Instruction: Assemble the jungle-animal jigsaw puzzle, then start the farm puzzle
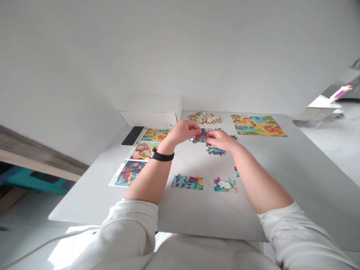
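Observation:
Both my hands meet over the middle of the table, fingers pinched around a red and teal jigsaw puzzle piece [200, 137]. My left hand [185, 131], with a black band on its wrist, closes on the piece's left side. On the piece's right edge, the fingertips of my right hand [221, 139] are closed; whether they grip one piece or two joined ones is hard to see. Just below lies a blue puzzle section [216, 151]. Closer to me are a joined teal section [187, 182] and one with a white rabbit [225, 185].
A heap of loose puzzle pieces [204, 117] lies by the wall. An assembled-looking animal picture [258, 125] is at the back right. At left are a white box [149, 117], a dark phone [132, 135] and a sheet with three pictures [119, 176].

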Demonstrator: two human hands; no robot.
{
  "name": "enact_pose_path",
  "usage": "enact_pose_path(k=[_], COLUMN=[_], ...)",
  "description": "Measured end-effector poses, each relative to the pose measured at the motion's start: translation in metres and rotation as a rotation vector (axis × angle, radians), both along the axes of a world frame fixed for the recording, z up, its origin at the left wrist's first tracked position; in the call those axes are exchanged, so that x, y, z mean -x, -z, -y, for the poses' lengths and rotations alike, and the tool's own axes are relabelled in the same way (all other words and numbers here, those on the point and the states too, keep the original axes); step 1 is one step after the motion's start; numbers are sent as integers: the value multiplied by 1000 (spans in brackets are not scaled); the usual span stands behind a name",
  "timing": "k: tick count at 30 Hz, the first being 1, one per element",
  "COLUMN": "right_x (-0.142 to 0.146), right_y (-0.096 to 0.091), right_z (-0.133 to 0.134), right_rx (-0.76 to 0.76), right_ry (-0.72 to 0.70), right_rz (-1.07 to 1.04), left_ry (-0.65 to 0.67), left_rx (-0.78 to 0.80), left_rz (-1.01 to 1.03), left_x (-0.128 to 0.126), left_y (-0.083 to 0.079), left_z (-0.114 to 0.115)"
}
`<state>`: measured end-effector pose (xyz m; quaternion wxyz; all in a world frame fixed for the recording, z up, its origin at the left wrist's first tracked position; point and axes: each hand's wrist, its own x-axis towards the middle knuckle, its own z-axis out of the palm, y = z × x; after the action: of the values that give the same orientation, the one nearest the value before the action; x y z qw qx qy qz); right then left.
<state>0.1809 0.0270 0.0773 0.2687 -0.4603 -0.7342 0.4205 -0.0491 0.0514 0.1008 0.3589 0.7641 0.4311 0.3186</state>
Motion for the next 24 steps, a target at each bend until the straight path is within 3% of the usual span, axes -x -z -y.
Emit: enact_pose_path(k=[6,14,24], right_x=[0,-6,-3], right_y=[-1,-10,-1], right_z=[2,8,15], right_rx=[9,25,-41], right_ry=[-27,78,111], right_rz=[-14,-146,-63], left_ry=[-14,-44,-19], left_rx=[-10,-50,-102], left_rz=[6,-71,-168], left_x=[4,-2,-5], left_y=[1,-2,-3], left_z=[2,10,21])
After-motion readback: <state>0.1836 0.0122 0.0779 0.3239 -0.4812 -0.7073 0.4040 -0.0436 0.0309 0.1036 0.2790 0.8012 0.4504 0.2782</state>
